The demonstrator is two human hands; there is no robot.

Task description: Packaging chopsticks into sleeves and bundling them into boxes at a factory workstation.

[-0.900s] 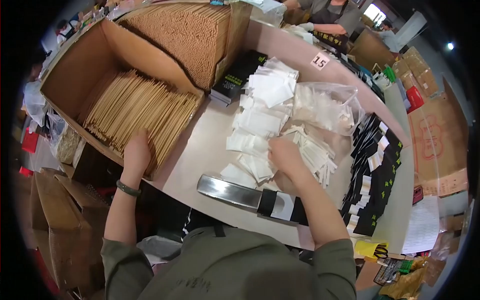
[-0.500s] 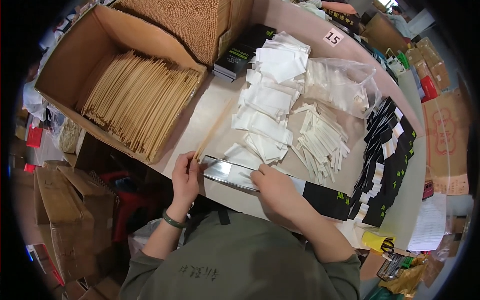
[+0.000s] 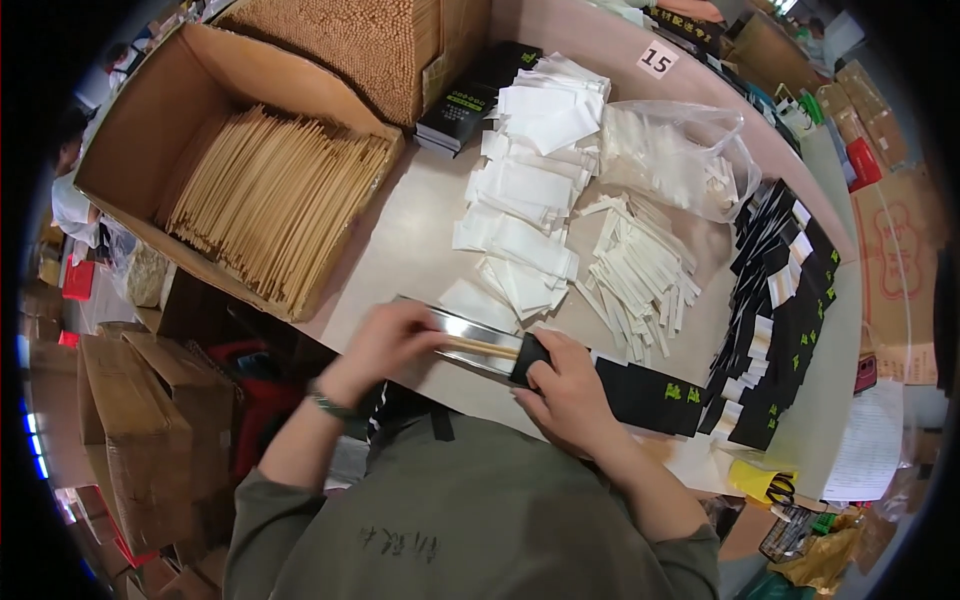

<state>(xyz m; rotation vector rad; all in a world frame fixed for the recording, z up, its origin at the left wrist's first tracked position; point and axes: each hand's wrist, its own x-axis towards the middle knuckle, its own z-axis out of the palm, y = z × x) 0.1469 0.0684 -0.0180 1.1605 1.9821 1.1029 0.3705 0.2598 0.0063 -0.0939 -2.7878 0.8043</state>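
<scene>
Wooden chopsticks (image 3: 478, 347), a pair by the look of it, are lying along a shiny metal tray (image 3: 462, 330) at the near edge of the table (image 3: 410, 240), and the left hand (image 3: 385, 340) has its fingers curled down around their back end, while the right hand (image 3: 568, 392) is pinched closed on the mouth of a long black sleeve (image 3: 640, 392) where the tips go in. My guess on what goes sideways: the tips catch the sleeve's lip and crumple it if the pair isn't lined up dead straight, or the two sticks splay apart because the left grip only has the tail. Room is tight too. That tray sits right on the table's front edge, so a push at an angle could nudge it or the sleeve off toward the person's lap. Just behind are loose white paper packets (image 3: 520, 200) and a fan of thin white wrapped sticks (image 3: 640, 275), easy to scatter with an elbow. To the right runs a row of filled black sleeves (image 3: 775, 320); to the left an open cardboard box of chopsticks (image 3: 270, 215). Bare tabletop shows mostly between box and packets.
</scene>
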